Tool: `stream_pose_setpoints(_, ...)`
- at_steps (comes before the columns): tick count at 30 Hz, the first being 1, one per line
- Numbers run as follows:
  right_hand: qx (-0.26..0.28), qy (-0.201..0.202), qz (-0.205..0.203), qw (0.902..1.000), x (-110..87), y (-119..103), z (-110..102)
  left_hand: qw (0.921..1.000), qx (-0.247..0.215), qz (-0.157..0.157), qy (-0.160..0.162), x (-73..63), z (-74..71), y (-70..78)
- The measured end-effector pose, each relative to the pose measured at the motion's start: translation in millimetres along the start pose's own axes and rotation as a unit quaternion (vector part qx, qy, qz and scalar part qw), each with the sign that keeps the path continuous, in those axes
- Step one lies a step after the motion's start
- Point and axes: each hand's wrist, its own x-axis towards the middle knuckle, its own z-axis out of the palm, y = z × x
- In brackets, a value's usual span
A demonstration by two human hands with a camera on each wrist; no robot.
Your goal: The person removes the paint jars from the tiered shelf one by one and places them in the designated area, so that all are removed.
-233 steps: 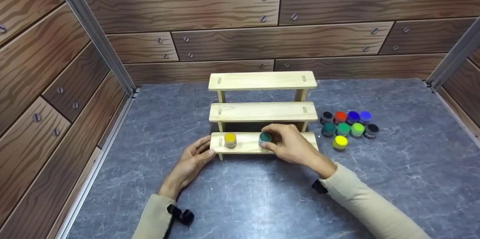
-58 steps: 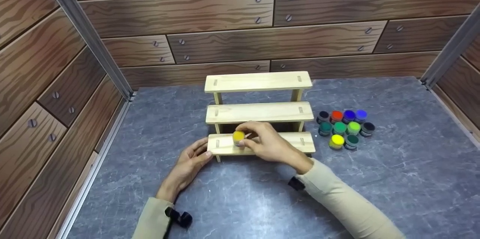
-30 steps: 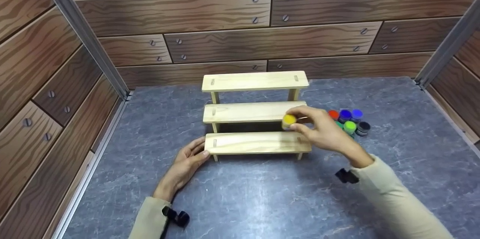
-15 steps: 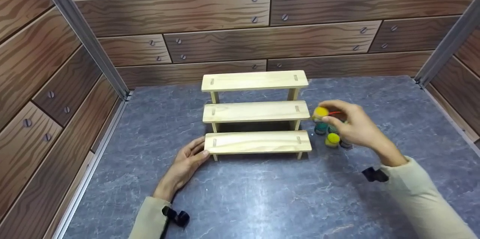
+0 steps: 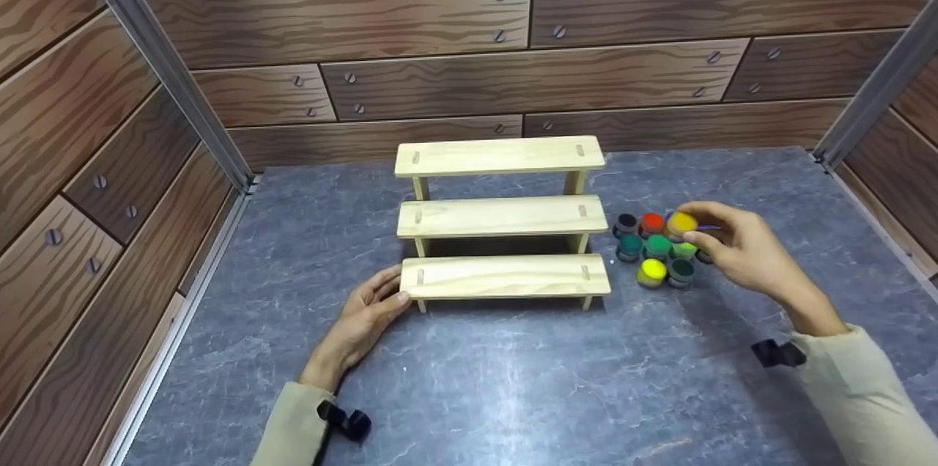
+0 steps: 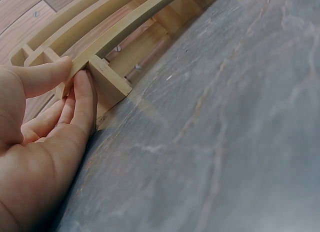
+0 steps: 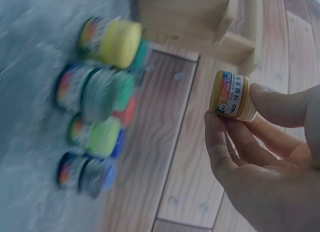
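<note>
A three-tier wooden display shelf (image 5: pixel 506 277) stands on the table. My left hand (image 5: pixel 366 319) grips the left end of its lowest step; in the left wrist view the thumb lies on the board (image 6: pixel 107 44) and the fingers curl beneath. Between thumb and fingers, my right hand (image 5: pixel 744 253) holds a dark-yellow paint jar (image 5: pixel 681 224) with a printed label, in the air over a group of paint jars. In the right wrist view the held paint jar (image 7: pixel 231 96) is apart from the bright yellow jar (image 7: pixel 115 41) and its neighbours, which look blurred.
Right of the shelf stand a black jar (image 5: pixel 625 224), a red jar (image 5: pixel 651 224), a teal jar (image 5: pixel 629 248), a green jar (image 5: pixel 657 247), a dark green jar (image 5: pixel 681 272) and others partly hidden by the hand. Wood-patterned walls (image 5: pixel 410 19) surround the marbled table (image 5: pixel 469 393).
Two jars stood on the lowest step; the dark green one joined the group. The right hand then lifted the dark-yellow jar and carried it right over the group. The left hand stayed.
</note>
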Motion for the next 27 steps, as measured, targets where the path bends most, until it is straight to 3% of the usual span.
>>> stream_pose_setpoints(11, 0.011, -0.001, 0.033, 0.9994, -19.2, 39, -4, 0.9999, -0.006, -0.001, 0.008, -0.2, 1.4, 0.4)
stream_pose_setpoints(27, 0.005, -0.001, 0.051, 0.9987, -36.7, 62, -4, 1.0000, -0.002, 0.001, 0.001, -0.5, 0.7, -0.3)
